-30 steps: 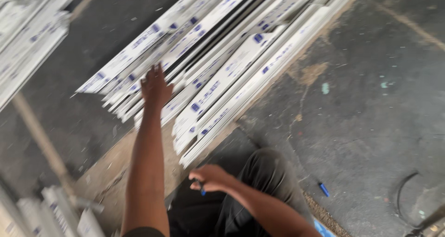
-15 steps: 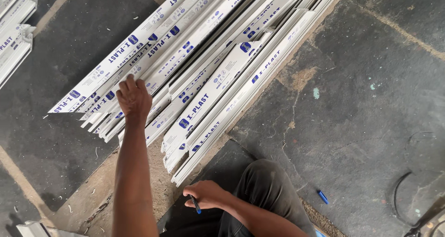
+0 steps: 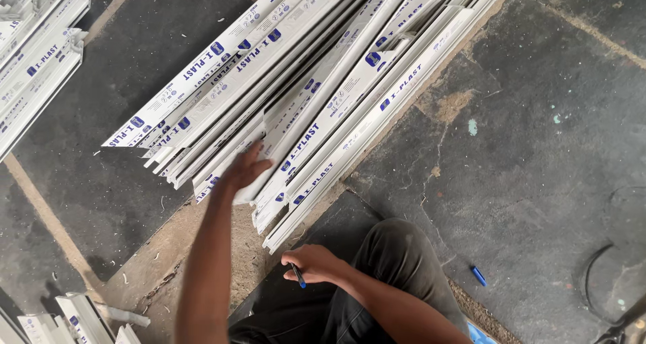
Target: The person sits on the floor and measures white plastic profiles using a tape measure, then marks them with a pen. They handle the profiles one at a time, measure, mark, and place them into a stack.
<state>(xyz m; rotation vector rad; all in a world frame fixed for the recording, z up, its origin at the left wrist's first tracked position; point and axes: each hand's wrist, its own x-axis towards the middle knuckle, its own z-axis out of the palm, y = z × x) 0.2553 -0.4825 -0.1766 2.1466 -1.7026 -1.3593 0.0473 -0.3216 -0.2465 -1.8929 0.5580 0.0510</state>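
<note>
A stack of long white plastic profiles (image 3: 316,81) with blue markings lies slantwise on the dark floor, its cut ends toward me. My left hand (image 3: 243,170) reaches out and grips the near end of one profile in the middle of the stack. My right hand (image 3: 311,263) rests low by my knee, fingers closed around a dark blue pen (image 3: 298,275).
A second bundle of white profiles (image 3: 37,54) lies at the upper left, and short offcuts (image 3: 74,317) sit at the bottom left. A blue pen cap (image 3: 478,275) lies on the floor to the right. A dark cable (image 3: 605,270) curves at the far right.
My left hand has shifted right along the profile ends and now clasps one profile's end. The view has swung, showing the stack closer. My right hand keeps the pen.
</note>
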